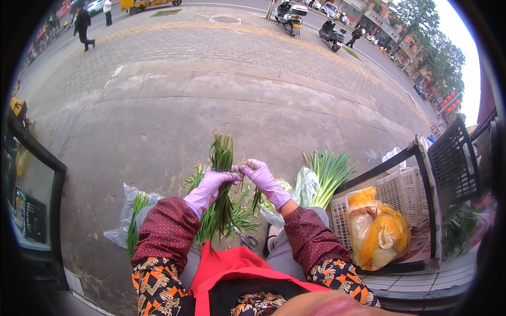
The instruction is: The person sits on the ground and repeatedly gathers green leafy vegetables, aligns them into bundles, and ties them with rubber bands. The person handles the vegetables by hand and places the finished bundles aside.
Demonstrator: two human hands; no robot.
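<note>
My left hand [209,187], in a lilac glove, grips an upright bunch of long flat green leaves, likely garlic chives [222,154]. Their cut-looking ends point up and the leaf tips hang below the fist. Right beside it, my gloved right hand [265,181] pinches a few loose leaves [257,199], its fingertips meeting those of the left. Under both hands, loose chive leaves and trimmings [243,217] lie on the ground, partly hidden by the bunch. Among them, near my shoe, rests a pair of scissors [247,240].
Left of my knee, thin green stalks [137,209] lie on a clear plastic bag [116,235]. To the right are scallions [332,173] beside another plastic bag [306,185]. A white plastic basket [340,213] and orange bags [387,237] stand beside a dark-framed door [437,221].
</note>
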